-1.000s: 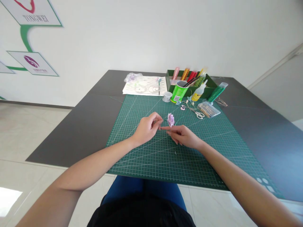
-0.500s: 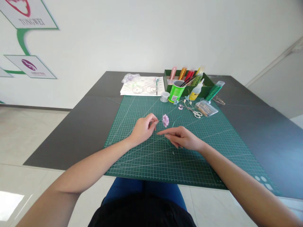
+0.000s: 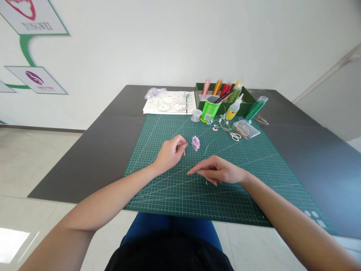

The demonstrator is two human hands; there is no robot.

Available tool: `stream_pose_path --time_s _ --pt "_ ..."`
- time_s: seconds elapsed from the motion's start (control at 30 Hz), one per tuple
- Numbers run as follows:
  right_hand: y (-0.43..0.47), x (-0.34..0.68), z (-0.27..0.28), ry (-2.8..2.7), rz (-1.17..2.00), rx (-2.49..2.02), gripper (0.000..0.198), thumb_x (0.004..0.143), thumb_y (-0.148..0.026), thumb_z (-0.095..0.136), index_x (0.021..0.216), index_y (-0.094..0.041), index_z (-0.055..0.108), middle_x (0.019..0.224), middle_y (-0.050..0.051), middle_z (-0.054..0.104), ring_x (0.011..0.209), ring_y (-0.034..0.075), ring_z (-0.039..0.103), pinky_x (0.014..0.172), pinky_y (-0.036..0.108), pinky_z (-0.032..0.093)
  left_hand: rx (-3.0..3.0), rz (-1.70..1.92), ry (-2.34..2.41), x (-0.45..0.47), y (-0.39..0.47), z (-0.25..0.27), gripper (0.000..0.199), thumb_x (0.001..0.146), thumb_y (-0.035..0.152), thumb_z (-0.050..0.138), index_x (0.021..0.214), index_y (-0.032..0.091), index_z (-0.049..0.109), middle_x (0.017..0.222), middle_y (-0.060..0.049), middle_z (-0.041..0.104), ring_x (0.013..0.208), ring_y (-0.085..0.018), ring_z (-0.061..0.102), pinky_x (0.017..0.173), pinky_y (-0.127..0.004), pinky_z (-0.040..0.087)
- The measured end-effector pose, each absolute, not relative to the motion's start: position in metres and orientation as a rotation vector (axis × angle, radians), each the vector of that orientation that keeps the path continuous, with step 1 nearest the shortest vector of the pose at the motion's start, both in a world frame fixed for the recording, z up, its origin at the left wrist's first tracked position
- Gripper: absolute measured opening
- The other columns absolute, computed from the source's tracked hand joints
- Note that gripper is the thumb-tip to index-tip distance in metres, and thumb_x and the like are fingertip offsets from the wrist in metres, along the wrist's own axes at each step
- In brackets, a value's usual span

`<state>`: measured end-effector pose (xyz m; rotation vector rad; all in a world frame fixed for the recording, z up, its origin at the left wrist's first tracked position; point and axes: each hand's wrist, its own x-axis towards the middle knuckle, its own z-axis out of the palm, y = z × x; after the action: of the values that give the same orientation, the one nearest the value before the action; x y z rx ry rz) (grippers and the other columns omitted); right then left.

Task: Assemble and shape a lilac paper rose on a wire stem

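Observation:
My left hand (image 3: 171,152) is closed in a pinch on the thin stem of a pale purple flower (image 3: 195,143), whose head points right, a little above the mat. Most of the stem is hidden by the fingers. My right hand (image 3: 218,169) is lower and to the right, apart from the flower, with its index finger stretched out to the left and the other fingers loosely bent. Nothing shows in it. A thin green strand (image 3: 209,146) lies on the green cutting mat (image 3: 163,192) just beyond this hand.
Farther back are white scissors (image 3: 235,136), a clear case (image 3: 246,129), a glue bottle (image 3: 234,107), a green can (image 3: 210,110) with brushes, and a small round tub (image 3: 196,115). Behind them stand a dark green box (image 3: 199,101) with colored tubes and white sheets (image 3: 149,108).
My right hand has moved down toward me, away from the flower, and more of the green strand shows. My left hand and the flower have shifted slightly left.

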<state>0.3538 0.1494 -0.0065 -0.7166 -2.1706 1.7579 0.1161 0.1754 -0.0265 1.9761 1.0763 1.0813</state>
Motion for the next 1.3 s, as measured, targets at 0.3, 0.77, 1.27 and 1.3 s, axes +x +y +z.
stream_pose_path --time_s 0.3,0.77,1.27,1.3 --pt "0.146 0.360 0.003 -2.095 1.680 -0.567 0.039 0.109 -0.036 0.056 0.129 -0.009 0.076 0.052 -0.007 0.050 0.041 0.007 0.045 0.042 0.019 0.033 1.978 1.043 1.075 0.117 0.174 -0.027 0.014 0.101 0.018 0.057 0.087 0.020 0.057 0.063 0.005 0.067 0.055 -0.012 0.060 0.061 -0.024 0.042" --pt "0.148 0.371 0.001 -1.755 1.549 -0.621 0.028 0.105 -0.030 0.064 0.123 -0.020 0.083 0.049 -0.008 0.046 0.037 0.006 0.039 0.041 0.022 0.029 2.001 0.943 0.956 0.117 0.173 -0.027 0.013 0.101 0.020 0.057 0.088 0.019 0.060 0.065 0.005 0.067 0.055 -0.010 0.058 0.057 -0.022 0.040" --pt "0.158 0.380 0.003 -1.615 1.425 -0.726 0.033 0.103 -0.028 0.062 0.132 -0.022 0.078 0.044 -0.010 0.043 0.035 0.006 0.031 0.040 0.023 0.020 2.055 0.825 0.805 0.119 0.166 -0.022 0.011 0.096 0.013 0.060 0.089 0.018 0.067 0.067 0.004 0.070 0.056 -0.010 0.062 0.060 -0.021 0.044" --pt "0.159 0.381 0.003 -1.612 1.420 -0.734 0.034 0.104 -0.028 0.062 0.133 -0.022 0.078 0.044 -0.010 0.043 0.035 0.006 0.031 0.041 0.024 0.021 2.058 0.819 0.798 0.119 0.166 -0.022 0.011 0.096 0.013 0.060 0.089 0.018 0.067 0.067 0.004 0.070 0.057 -0.010 0.063 0.061 -0.022 0.045"
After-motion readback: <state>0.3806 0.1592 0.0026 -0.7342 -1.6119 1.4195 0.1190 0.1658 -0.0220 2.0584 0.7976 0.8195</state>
